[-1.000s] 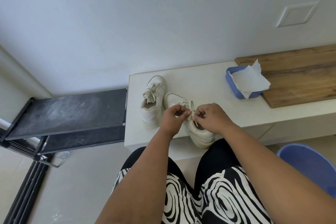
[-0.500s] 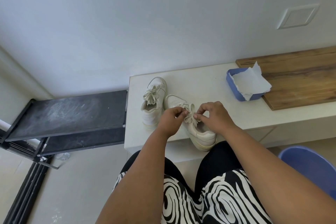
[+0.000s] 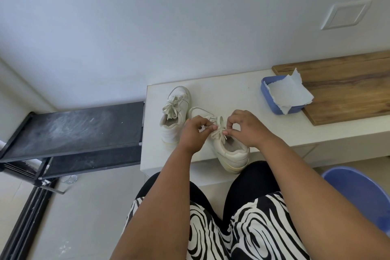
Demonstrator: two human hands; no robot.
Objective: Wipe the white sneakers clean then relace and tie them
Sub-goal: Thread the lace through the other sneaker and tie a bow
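**Tying the second sneaker's bow**

The near sneaker [image 3: 226, 150] lies at the front edge of the white surface [image 3: 232, 93], its heel toward the person and slightly overhanging the edge. Its lace [image 3: 219, 131] is gathered over the tongue into loops and loose ends — this looks like the knotting stage of the last step, with wiping and relacing apparently done. The far sneaker [image 3: 175, 116] stands just beside it on the left, touching or nearly so, its bow already tied and splayed across the tongue.

Both hands work the lace. The left hand [image 3: 194, 133] has its fingers curled in, thumb and forefinger pinching the lace from the left. The right hand [image 3: 244, 127] mirrors it: thumb and forefinger pinch the lace from the right while the other fingers arch above. The two pinches sit close together over the tongue; whether each holds a loop or a free end I cannot tell.

The next move, as I judge it, calls for drawing the two pinched parts apart evenly so the knot seats snugly — an uneven pull could slip a loop out.

Farther right on the surface sits a blue tub [image 3: 272, 99] with a paper towel [image 3: 289, 93] draped over it, against a wooden board [image 3: 348, 88]. A black rack [image 3: 73, 129] stands to the left.
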